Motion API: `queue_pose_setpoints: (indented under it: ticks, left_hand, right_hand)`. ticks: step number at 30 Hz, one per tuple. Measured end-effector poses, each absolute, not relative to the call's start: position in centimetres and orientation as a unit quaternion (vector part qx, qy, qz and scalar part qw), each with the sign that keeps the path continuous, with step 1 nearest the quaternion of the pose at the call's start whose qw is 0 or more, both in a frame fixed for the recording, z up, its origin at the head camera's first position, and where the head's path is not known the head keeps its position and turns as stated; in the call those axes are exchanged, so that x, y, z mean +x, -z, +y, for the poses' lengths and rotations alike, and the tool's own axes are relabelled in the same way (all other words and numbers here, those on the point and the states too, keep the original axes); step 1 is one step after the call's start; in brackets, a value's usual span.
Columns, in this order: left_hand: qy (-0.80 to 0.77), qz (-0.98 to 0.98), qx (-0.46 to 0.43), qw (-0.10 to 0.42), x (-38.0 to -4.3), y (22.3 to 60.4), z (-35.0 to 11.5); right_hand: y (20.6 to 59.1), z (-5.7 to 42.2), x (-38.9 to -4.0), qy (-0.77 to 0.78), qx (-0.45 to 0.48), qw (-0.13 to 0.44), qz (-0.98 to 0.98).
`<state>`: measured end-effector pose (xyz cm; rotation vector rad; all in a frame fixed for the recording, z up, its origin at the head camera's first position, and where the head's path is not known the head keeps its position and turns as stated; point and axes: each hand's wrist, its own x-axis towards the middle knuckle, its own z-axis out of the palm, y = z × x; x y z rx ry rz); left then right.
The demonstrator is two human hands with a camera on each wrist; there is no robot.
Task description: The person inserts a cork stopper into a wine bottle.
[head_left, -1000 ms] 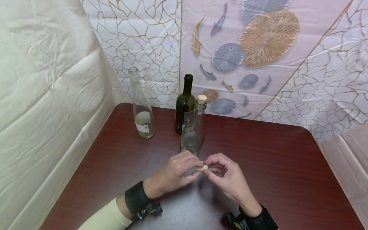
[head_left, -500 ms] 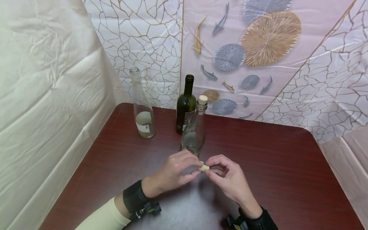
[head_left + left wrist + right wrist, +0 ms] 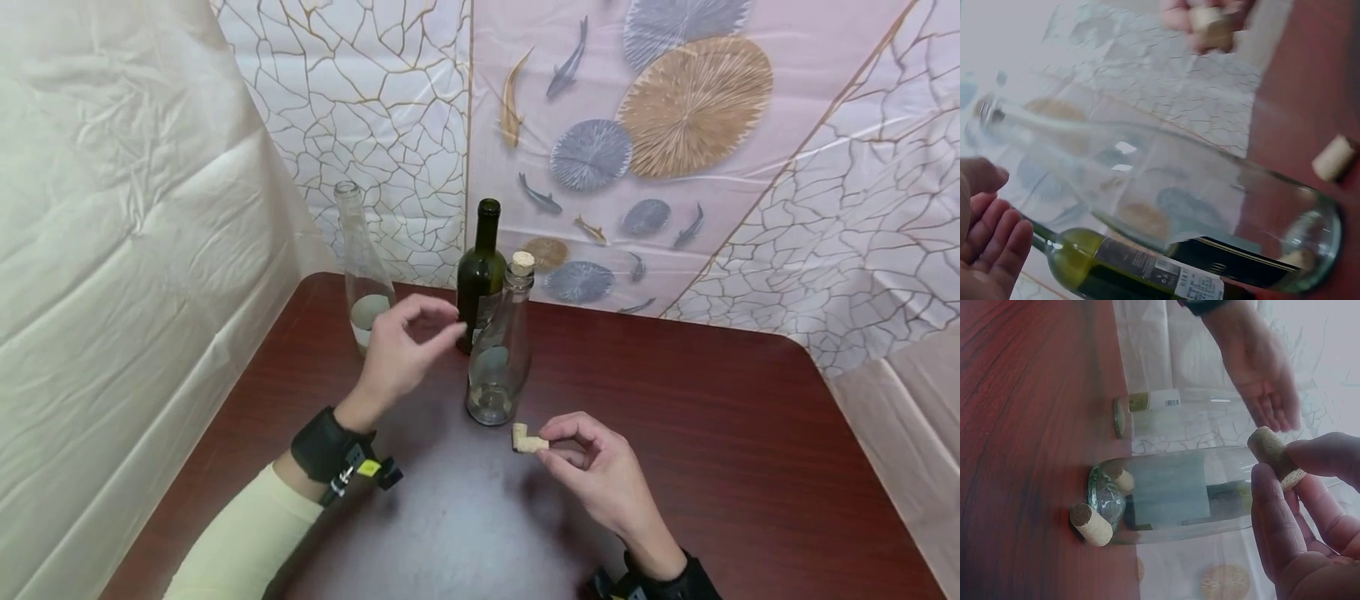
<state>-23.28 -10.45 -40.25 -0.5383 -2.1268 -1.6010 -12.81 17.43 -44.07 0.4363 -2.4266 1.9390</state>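
Note:
My right hand (image 3: 600, 475) pinches a cork (image 3: 536, 445) between thumb and fingertips, above the table. Beside it a second cork (image 3: 1092, 526) stands upright on the tabletop, near the base of a clear glass bottle (image 3: 498, 375). That bottle has another cork (image 3: 522, 263) in its mouth. Raised to the left, my left hand (image 3: 399, 354) holds nothing, its fingers loosely bent and apart from the thumb. Behind it stands a second clear bottle (image 3: 358, 250), uncorked and partly hidden by the hand. A green wine bottle (image 3: 1088, 262) is behind the corked bottle.
The dark red table (image 3: 675, 433) runs up to a patterned cloth (image 3: 375, 92) at the back. A cream cloth (image 3: 135, 250) hangs along the left side. A small cork-coloured patch shows through the clear bottle; I cannot tell whether it is inside.
My left hand has left the cork and moved up and left, towards the bottles. My right hand still pinches its cork in nearly the same place; the standing cork is now uncovered.

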Motion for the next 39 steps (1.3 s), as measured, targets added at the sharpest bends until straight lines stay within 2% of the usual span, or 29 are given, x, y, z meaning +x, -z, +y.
queue_pose_setpoints:
  ticks: [3,9,22,31,39]
  left_hand:
    - [0.615,-0.754,-0.139,0.182,-25.3,39.7,-10.4]
    - [0.632,-0.752,-0.098,0.161,-28.5,39.8,-9.9]
    - [0.648,-0.732,-0.100,0.186,-33.3,38.1,-7.8]
    - [0.623,-0.748,-0.128,0.190,-34.6,37.1,-6.5]
    - [0.598,-0.763,-0.131,0.208,-34.5,36.8,-6.3]
  right_hand:
    - [44.3,17.5,-12.7,-0.622,0.141,0.002,-0.770]
    - [44.6,17.7,-12.4,-0.617,0.132,0.002,-0.776]
    - [45.3,17.6,-12.2,-0.632,0.148,0.016,-0.761]
    - [45.1,17.6,-12.1,-0.620,0.137,0.019,-0.772]
    - [44.9,17.9,-12.3,-0.617,0.142,0.029,-0.773]
